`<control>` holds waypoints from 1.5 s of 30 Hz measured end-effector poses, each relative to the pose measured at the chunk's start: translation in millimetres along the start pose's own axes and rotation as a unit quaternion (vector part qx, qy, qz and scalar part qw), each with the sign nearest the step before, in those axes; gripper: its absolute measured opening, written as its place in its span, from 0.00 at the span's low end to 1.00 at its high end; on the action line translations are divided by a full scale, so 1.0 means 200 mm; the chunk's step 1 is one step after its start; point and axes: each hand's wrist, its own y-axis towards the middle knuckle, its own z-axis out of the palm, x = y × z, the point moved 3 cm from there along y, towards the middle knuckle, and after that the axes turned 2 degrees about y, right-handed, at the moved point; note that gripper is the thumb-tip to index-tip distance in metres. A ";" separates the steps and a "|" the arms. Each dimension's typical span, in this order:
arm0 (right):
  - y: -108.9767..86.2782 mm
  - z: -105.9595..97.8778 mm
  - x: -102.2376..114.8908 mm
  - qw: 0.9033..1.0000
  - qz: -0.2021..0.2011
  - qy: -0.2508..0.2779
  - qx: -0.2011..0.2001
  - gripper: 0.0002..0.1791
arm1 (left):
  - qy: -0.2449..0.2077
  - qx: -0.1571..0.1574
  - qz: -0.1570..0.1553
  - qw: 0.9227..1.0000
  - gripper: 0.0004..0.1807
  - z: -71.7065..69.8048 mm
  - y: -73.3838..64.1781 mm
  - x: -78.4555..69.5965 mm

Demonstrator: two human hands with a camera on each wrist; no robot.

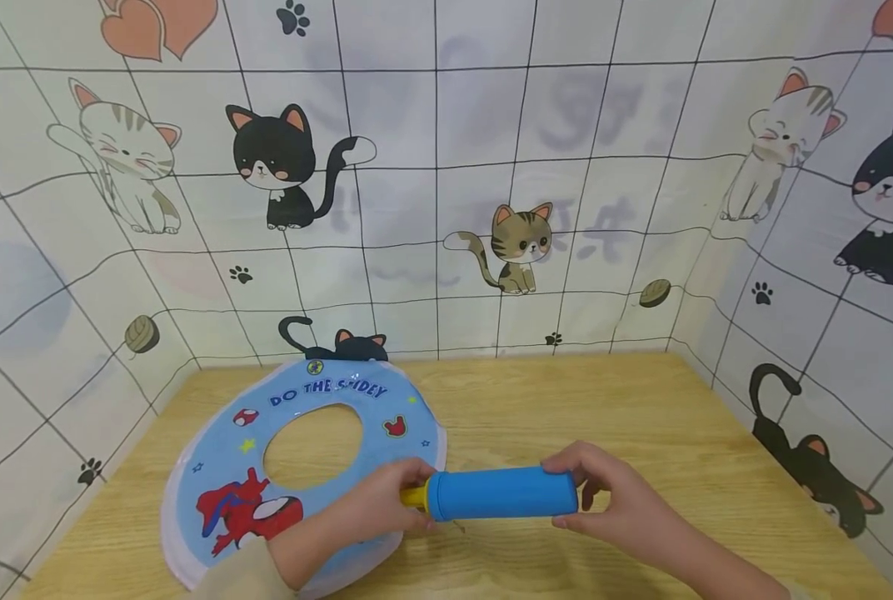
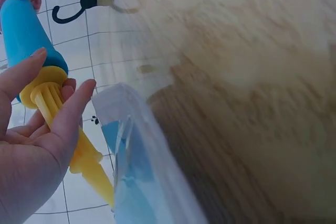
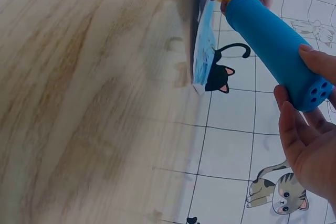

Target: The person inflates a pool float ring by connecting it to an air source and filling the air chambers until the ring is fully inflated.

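Observation:
A hand air pump (image 1: 502, 493) with a blue barrel and a yellow nozzle end is held level above the table's front part. Its yellow end (image 2: 50, 95) lies between the thumb and fingers of my left hand (image 1: 375, 504), which grips it where it meets the barrel. At the other end, my right hand (image 1: 619, 504) holds the blue barrel (image 3: 270, 51) between thumb and fingertips. Several holes show in the barrel's end face in the right wrist view. Below and behind my left hand lies a flat, light blue swim ring (image 1: 222, 454) with cartoon prints and lettering.
The wooden table (image 1: 566, 400) reaches back to a wall covering (image 1: 394, 292) printed with cats and grid lines. This covering also rises on the left and right sides. The swim ring fills the table's left part and touches the back wall.

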 end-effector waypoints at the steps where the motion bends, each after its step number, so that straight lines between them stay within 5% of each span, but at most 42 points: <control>1: 0.00 -0.01 0.00 1.000 -0.008 -0.009 0.001 0.27 | -0.005 0.000 0.002 1.000 0.23 0.00 0.00 0.00; 11: -0.03 -0.15 0.05 0.996 -0.061 -0.057 -0.014 0.30 | 0.026 0.005 -0.014 1.000 0.23 -0.06 -0.02 0.07; 19: -0.08 -0.28 0.04 0.995 -0.046 -0.084 -0.035 0.32 | 0.037 -0.004 -0.019 0.999 0.23 -0.11 -0.05 0.11; 30: -0.14 -0.40 0.02 0.996 -0.050 -0.053 -0.042 0.34 | -0.007 -0.010 -0.012 1.000 0.21 -0.16 -0.07 0.16; 38: -0.13 -0.35 -0.04 0.997 0.041 -0.007 -0.058 0.29 | -0.043 -0.035 -0.014 0.998 0.21 -0.12 -0.06 0.12; 45: -0.08 -0.24 -0.04 0.997 0.037 0.023 -0.068 0.28 | -0.035 -0.044 -0.018 0.998 0.24 -0.08 -0.01 0.09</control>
